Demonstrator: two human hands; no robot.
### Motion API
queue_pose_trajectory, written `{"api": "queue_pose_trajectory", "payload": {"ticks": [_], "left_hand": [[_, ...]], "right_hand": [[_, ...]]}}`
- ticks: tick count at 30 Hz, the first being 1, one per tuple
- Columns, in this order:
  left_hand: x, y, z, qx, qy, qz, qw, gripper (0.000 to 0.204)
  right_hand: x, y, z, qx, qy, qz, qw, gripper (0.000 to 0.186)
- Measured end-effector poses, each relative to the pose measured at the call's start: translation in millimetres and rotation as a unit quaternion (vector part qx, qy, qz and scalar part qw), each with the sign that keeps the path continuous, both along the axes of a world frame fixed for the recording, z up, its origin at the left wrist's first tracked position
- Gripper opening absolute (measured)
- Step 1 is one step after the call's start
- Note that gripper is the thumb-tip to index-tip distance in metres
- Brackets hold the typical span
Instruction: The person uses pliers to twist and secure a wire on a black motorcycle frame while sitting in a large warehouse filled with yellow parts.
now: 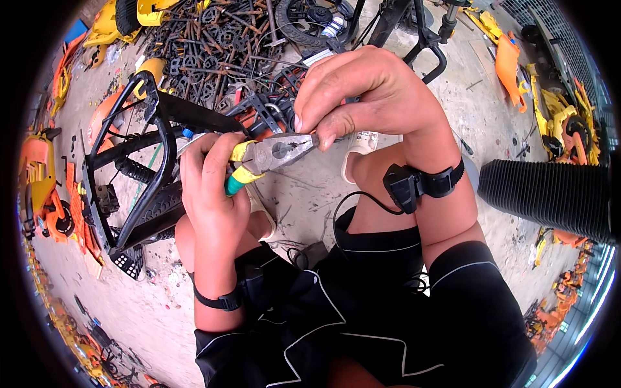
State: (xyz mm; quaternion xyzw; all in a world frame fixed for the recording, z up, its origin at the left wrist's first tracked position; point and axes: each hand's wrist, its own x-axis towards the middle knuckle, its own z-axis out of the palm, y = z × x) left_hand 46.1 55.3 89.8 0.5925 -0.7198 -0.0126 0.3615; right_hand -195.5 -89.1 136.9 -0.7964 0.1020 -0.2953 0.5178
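Observation:
My left hand (210, 178) is wrapped round the handles of a pair of pliers (275, 154) with a grey metal head and yellow-and-green grips. The jaws point to the right and look closed, or nearly so. At their tip, the thumb and fingers of my right hand (378, 90) are pinched together. Whatever small thing is between those fingers is hidden from me. Left of my left hand stands a black tubular frame (168, 142), with a spring and a tyre seen through its bars.
Beyond my hands lies a heap of rusty cranks and metal parts (207, 61). A spoked wheel (314, 22) is behind it at the top. A black ribbed tube (546, 199) juts in from the right. Yellow and orange body panels (509, 68) lie along both sides.

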Motion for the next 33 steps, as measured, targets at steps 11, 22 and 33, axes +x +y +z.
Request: {"api": "queue_pose_trajectory", "payload": {"ticks": [11, 22, 33], "left_hand": [[-2.6, 1.4, 4.1, 0.023, 0.024, 0.005, 0.999, 0.058], [1.0, 0.7, 1.6, 0.009, 0.024, -0.006, 1.000, 0.062], [1.0, -0.2, -0.6, 0.008, 0.032, -0.008, 0.999, 0.063]], "right_hand": [[-0.8, -1.6, -2.9, -0.023, -0.014, 0.002, 1.000, 0.022], [0.9, -0.6, -2.0, -0.009, -0.009, 0.001, 1.000, 0.022], [1.1, -0.3, -1.9, -0.005, -0.005, -0.001, 1.000, 0.021]]}}
